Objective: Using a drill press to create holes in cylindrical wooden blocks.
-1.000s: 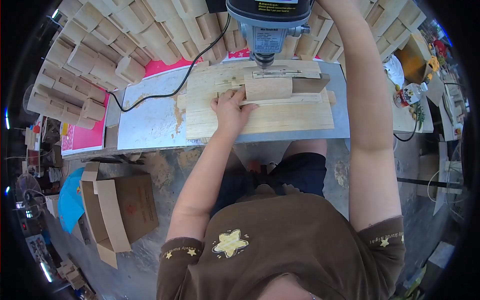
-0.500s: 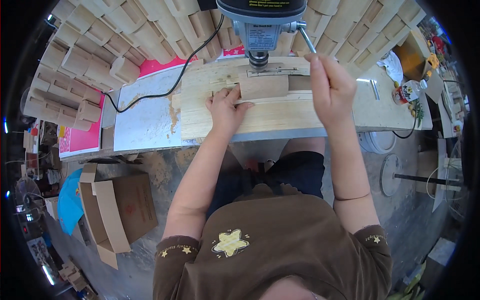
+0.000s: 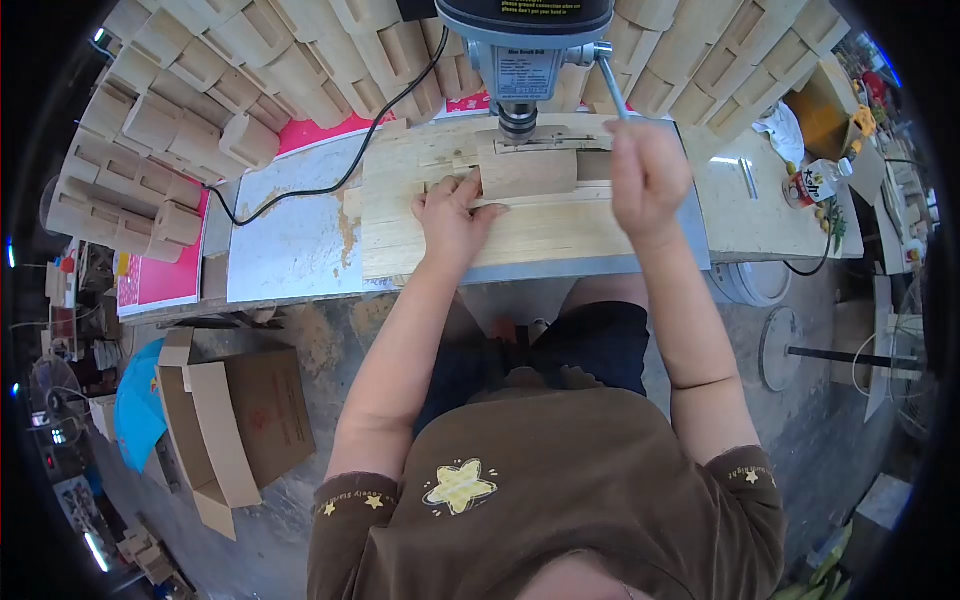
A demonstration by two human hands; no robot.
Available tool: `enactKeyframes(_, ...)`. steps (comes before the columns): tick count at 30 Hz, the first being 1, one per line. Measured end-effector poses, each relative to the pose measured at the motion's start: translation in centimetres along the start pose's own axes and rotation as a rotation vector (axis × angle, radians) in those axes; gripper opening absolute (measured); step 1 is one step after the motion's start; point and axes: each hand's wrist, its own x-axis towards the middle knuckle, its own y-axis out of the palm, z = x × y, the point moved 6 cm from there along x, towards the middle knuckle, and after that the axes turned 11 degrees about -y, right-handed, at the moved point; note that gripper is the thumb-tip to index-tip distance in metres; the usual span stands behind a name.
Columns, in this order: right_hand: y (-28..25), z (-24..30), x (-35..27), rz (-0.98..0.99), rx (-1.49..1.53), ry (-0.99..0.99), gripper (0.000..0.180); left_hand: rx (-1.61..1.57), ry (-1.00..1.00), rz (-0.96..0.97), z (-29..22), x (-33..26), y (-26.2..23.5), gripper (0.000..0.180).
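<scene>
A bench drill [image 3: 525, 70] stands over the far side of the worktable, its chuck [image 3: 517, 122] pointing down. Below the chuck lies a pale wooden block [image 3: 528, 174] with a curved top, set on a flat wooden board [image 3: 420, 245]. My left hand [image 3: 455, 215] grips the near left corner of the block, fingers at its left end and thumb along its near edge. At the right, my right hand [image 3: 650, 180] is closed round the end of the drill's metal feed lever [image 3: 610, 82]. Where the drill bit meets the block cannot be made out.
Many pale wooden blocks with cutouts [image 3: 155, 165] are stacked along the back. A black cable [image 3: 355, 165] crosses the table's left side. At the right stands a plastic bottle [image 3: 815, 183]. An open cardboard box [image 3: 265, 415] and a white bucket [image 3: 755, 283] are on the floor.
My right hand has moved a little left and the feed lever has swung slightly with it. My left hand and the wooden block have stayed in place.
</scene>
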Motion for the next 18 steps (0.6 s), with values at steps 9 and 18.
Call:
enactKeyframes(9, 1.3, -8.0, 14.3, 0.129, -0.254, 0.263, 0.036, -0.071, -0.072, 0.071, 0.0, 0.7, 0.8, 0.053)
enactKeyframes(18, 1.9, -10.5, 4.5, 0.244, 0.271, 0.470, 0.033, -0.270, -0.159, 0.015, -0.5, 1.1, 0.9, 0.041)
